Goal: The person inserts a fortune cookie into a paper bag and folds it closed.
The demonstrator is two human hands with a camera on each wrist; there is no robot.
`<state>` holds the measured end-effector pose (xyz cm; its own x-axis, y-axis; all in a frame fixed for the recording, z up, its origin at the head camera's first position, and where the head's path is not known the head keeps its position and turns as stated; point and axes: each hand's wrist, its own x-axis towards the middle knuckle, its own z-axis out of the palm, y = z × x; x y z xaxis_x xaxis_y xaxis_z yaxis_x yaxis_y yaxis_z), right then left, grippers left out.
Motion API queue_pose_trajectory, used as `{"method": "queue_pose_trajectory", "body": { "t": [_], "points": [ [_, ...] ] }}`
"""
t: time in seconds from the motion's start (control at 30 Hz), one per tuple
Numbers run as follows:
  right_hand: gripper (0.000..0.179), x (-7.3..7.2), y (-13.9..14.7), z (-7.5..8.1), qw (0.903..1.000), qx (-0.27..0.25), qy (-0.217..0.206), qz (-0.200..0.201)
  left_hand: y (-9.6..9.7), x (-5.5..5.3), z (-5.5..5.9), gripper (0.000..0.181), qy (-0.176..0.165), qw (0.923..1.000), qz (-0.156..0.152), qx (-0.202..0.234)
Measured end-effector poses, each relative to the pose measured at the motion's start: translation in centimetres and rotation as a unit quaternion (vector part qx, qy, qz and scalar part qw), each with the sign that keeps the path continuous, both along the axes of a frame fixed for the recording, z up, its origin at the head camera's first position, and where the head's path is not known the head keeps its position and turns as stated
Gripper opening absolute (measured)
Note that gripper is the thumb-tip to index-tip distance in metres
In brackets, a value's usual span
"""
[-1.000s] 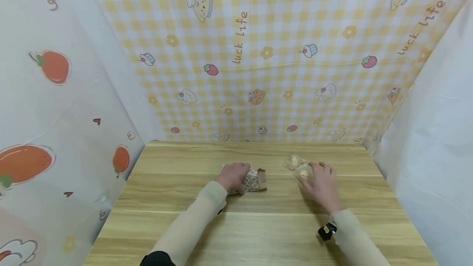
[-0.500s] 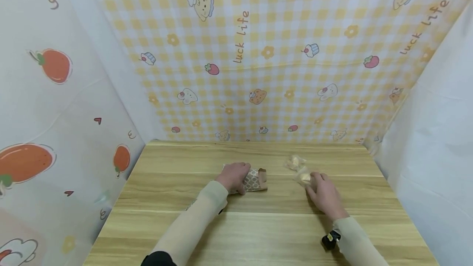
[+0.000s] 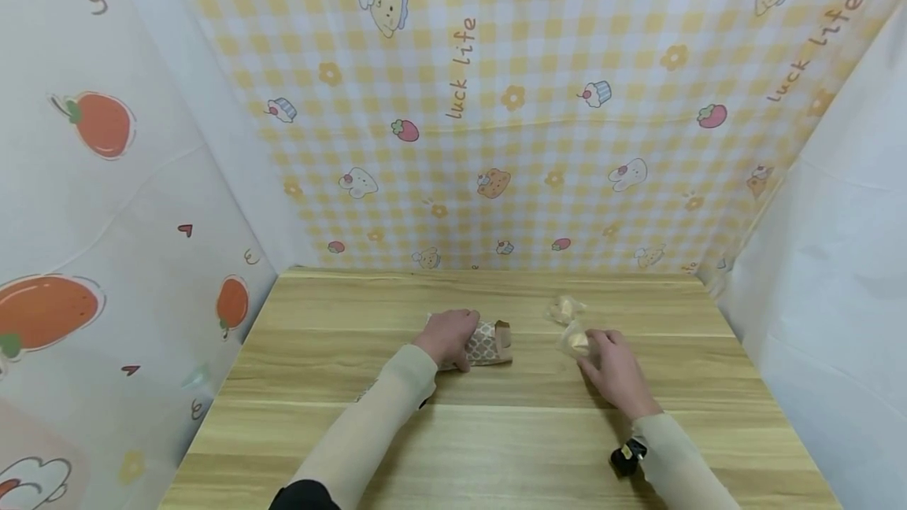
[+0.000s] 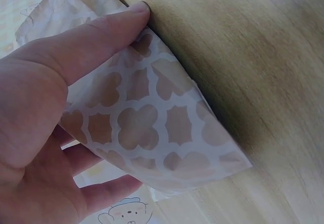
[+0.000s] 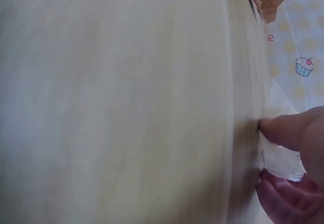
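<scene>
A patterned brown-and-white paper bag [image 3: 486, 343] lies on its side on the table, its torn brown mouth facing right. My left hand [image 3: 448, 338] grips its closed end; the left wrist view has the thumb across the top of the bag [image 4: 139, 125] and the fingers beneath. To the right, my right hand [image 3: 618, 372] pinches the edge of a small clear-wrapped packet [image 3: 577, 343] with something pale yellow inside. Thumb and fingers meet the clear wrapper [image 5: 281, 161] in the right wrist view. A similar wrapped packet [image 3: 564, 308] lies just behind it on the table.
The wooden table [image 3: 496, 455] runs back to a yellow checked cloth [image 3: 524, 156] hanging behind it. White cloths hang on the left [image 3: 156, 219] and right [image 3: 815, 258]. A small black device [image 3: 627, 456] sits at my right wrist.
My right hand has drawn back a little and closed its fingertips on the nearer packet, which has shifted slightly toward me and then left. My left hand and the paper bag stay put.
</scene>
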<state>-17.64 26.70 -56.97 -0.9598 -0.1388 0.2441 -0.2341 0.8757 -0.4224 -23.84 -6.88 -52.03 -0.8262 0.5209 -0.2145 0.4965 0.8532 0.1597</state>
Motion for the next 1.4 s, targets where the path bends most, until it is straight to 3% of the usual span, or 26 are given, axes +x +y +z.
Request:
{"method": "queue_pose_trajectory", "body": {
  "t": [0.43,0.73,1.23,1.4],
  "points": [
    [0.043,-0.6,-1.8,1.1,0.9968,-0.065,0.025,0.039,-0.1,0.0,-0.1,0.059,0.000,1.0000,0.002,0.003],
    [0.040,-1.5,-4.8,1.6,0.9898,-0.084,0.060,0.098,-0.1,0.0,0.1,0.060,-0.003,1.0000,0.004,0.002],
    [0.020,-3.6,-9.3,2.0,0.9818,-0.097,-0.028,0.161,0.0,0.1,-0.2,0.064,0.001,1.0000,0.003,0.000],
    [0.020,-3.7,-10.4,2.3,0.9818,-0.103,-0.039,0.155,0.1,0.2,0.0,0.066,0.002,1.0000,0.003,0.001]
  ]
}}
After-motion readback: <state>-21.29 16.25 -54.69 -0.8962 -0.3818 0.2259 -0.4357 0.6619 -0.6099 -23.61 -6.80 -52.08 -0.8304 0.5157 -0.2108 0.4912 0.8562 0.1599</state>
